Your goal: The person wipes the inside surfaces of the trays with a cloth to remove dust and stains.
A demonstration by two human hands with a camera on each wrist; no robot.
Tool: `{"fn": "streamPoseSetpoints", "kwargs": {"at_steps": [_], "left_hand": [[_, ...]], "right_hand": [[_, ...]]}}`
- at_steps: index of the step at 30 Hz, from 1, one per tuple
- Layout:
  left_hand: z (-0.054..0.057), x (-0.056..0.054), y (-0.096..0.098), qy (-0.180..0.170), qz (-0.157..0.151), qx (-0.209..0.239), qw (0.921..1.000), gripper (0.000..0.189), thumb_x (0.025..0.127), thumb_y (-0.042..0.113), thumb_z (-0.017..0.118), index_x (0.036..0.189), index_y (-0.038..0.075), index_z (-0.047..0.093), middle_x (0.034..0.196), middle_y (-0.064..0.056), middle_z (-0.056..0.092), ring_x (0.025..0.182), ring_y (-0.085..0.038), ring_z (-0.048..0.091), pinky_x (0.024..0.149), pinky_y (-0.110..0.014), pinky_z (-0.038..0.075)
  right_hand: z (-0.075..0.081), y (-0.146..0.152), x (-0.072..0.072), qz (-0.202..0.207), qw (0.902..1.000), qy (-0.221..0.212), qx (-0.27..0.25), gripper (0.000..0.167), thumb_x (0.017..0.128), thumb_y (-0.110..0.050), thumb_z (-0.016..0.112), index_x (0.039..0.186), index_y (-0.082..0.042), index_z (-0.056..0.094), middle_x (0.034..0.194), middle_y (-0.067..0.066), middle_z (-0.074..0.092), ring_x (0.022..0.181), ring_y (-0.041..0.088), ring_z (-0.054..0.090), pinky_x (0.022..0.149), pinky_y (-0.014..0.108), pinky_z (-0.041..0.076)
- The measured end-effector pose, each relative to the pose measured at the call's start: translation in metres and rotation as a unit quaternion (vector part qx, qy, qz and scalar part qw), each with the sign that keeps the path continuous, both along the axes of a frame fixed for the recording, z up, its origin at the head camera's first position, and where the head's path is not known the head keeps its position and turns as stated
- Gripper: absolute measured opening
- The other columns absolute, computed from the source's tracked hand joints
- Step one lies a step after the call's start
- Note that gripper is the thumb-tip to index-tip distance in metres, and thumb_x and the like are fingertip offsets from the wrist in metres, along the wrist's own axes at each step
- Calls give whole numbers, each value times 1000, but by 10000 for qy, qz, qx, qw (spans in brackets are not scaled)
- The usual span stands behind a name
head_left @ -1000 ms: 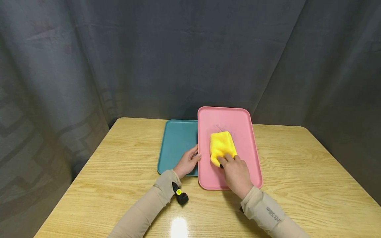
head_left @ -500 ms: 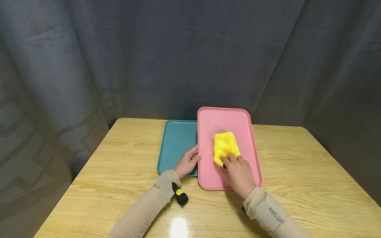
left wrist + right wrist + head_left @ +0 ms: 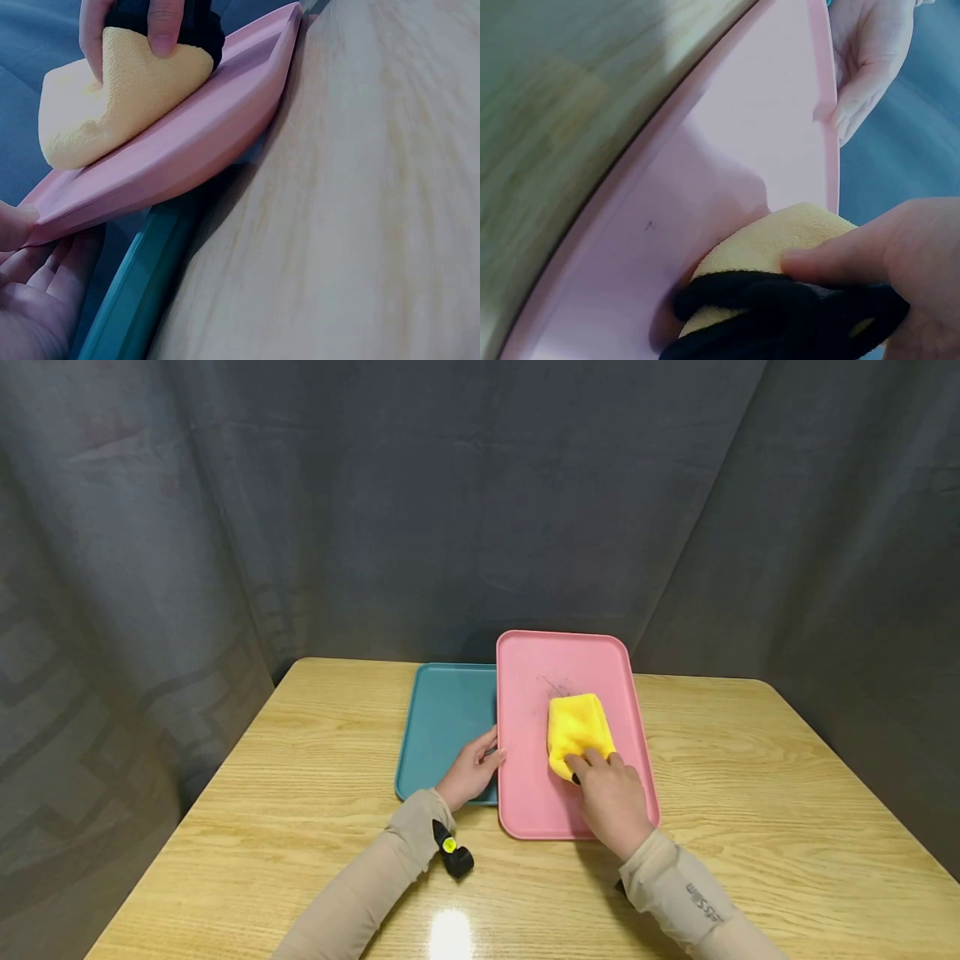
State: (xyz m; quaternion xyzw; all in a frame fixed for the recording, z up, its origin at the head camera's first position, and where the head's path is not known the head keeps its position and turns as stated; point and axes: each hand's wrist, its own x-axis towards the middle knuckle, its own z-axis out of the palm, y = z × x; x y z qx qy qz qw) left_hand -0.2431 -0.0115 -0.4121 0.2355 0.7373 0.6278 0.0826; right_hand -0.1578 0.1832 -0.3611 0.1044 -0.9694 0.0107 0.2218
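Note:
A pink tray (image 3: 525, 793) is tilted, its left side raised above the teal tray (image 3: 450, 710). My left hand (image 3: 471, 768) holds the pink tray's left rim, thumb on top and fingers underneath, as the left wrist view shows. My right hand (image 3: 615, 797) grips a yellow plush cleaning mitt (image 3: 577, 727) at its black cuff (image 3: 780, 307) and presses it on the pink tray's surface. In the right wrist view my thumb lies on the mitt beside the cuff. Dark scribbled marks (image 3: 557, 685) show on the tray just beyond the mitt; the mitt hides what lies under it.
The trays lie on a light wooden table (image 3: 750, 793), near its far edge. Behind the table hangs a dark grey curtain (image 3: 480, 510). A black wrist camera (image 3: 456, 858) is strapped to the left sleeve.
My right hand has slid the mitt to the right across the pink tray, uncovering more surface to its left. The left hand and both trays look almost unmoved.

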Motion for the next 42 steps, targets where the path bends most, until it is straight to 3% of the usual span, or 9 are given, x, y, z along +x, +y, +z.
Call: {"fn": "streamPoseSetpoints", "kwargs": {"at_steps": [28,42], "left_hand": [[3,1,1,12,88,-9,10000,53,99,10,43,147,0,22,151,-21,27,137,-34,33,108,-41,41],[4,2,0,-16,115,-34,9999,53,99,10,44,146,-2,24,151,-21,27,137,-34,33,108,-42,42]], "right_hand": [[1,18,-1,-211,9997,74,12,30,72,2,70,100,-8,68,89,11,64,65,31,52,48,39,46],[3,24,0,-386,9991,-149,-35,34,71,3,69,103,-8,67,91,12,63,68,32,53,49,39,46]]}}
